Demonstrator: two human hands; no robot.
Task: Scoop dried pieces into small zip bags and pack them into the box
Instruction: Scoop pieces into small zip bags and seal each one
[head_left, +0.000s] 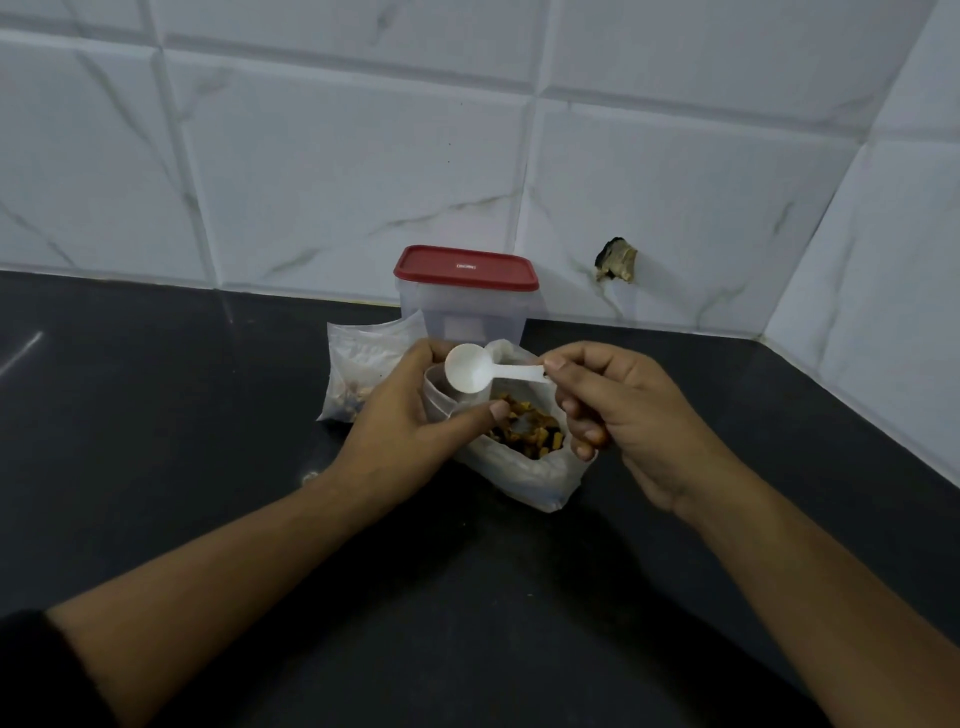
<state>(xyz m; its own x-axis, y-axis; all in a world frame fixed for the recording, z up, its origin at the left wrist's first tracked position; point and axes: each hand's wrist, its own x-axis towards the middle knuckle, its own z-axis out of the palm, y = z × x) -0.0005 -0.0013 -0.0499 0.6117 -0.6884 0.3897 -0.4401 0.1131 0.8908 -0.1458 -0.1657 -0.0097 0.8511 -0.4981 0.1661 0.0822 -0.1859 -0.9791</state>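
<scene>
Black countertop (208, 415), back edge: left hand (400, 415) holds small clear zip bag (434, 400) open for filling. Right hand (623, 415) pinches white plastic spoon (467, 371), apparently empty.

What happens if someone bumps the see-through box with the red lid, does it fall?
The box looks clear and mostly empty, so it is probably light and would slide or tip easily. Its red lid is on, so nothing should spill. The wall close behind might catch it.

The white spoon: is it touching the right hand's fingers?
Touching. Head view: fingers of the right hand pinch the white spoon by its handle.
</scene>
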